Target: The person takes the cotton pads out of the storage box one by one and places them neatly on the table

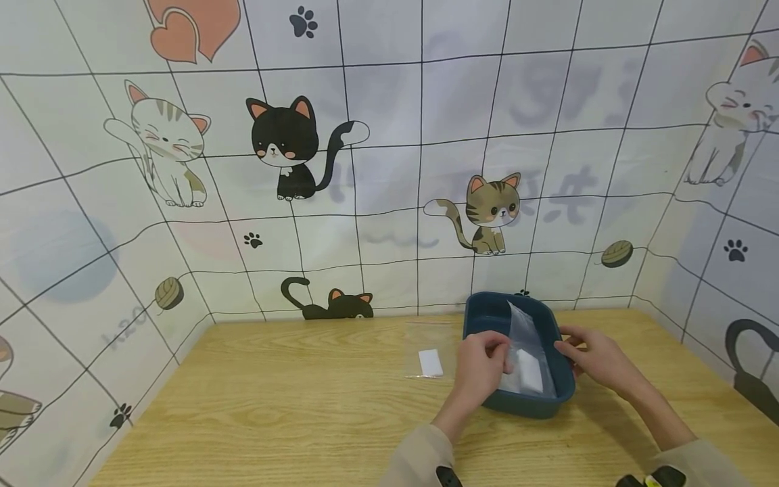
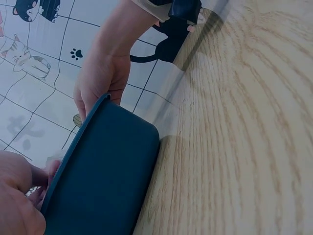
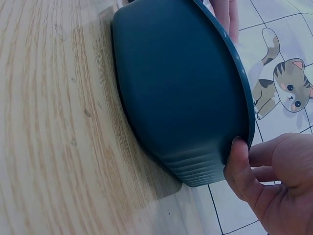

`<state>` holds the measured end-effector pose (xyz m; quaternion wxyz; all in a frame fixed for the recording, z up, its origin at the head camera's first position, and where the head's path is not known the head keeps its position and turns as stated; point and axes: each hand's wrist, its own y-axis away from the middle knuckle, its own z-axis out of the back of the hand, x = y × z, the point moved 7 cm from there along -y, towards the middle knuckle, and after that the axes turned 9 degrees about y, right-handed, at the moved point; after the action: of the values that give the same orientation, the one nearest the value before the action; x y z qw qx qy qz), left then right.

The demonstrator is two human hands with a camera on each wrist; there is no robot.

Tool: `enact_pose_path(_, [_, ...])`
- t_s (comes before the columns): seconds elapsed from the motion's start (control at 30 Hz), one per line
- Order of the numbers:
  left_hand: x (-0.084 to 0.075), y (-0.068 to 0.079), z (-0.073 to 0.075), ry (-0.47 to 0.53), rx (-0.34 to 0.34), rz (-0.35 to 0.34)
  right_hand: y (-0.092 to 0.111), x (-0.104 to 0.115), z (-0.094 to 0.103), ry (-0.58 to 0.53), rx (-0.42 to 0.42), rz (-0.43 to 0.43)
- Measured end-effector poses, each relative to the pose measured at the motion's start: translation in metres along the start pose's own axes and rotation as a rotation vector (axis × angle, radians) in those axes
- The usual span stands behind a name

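A dark blue plastic bin (image 1: 523, 406) stands upright on the wood-grain counter (image 1: 292, 406), near the patterned backdrop behind it. Inside the bin lies a clear plastic bag (image 1: 528, 331), its far end reaching up the bin's back wall and a white block (image 1: 529, 370) showing through its near part. The left hand (image 1: 479, 370) is over the bin's left rim, fingers curled in and thumb against them, pinching the edge of the clear bag. The right hand (image 1: 599, 360) is at the bin's right side, gripping the rim between thumb and fingers; the right wrist view shows it just beside the ridges (image 3: 193, 166) moulded into the bin's outer wall.

Left of the bin, apart from it, a flat zip bag (image 1: 427, 338) lies on the counter with a white card (image 1: 431, 363) inside. Beige sleeves (image 1: 420, 456) cover the forearms in front of the bin, with a black wrist device (image 1: 449, 477) below the left hand. Behind the bin, the backdrop carries a brown tabby cat (image 1: 494, 213), and, farther left, a black-and-white cat (image 1: 285, 145).
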<state>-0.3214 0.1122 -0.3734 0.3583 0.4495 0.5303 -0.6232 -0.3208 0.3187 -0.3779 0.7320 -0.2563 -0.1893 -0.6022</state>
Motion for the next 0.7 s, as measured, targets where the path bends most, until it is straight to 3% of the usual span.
enact_pose_path(0.4, [0.002, 0.003, 0.008, 0.165, -0.032, 0.042, -0.001, -0.002, -0.002, 0.012, 0.002, -0.006])
enact_pose_path(0.7, [0.0, 0.008, 0.02, 0.233, -0.064, 0.083, 0.0, -0.001, -0.001, 0.0, 0.002, -0.003])
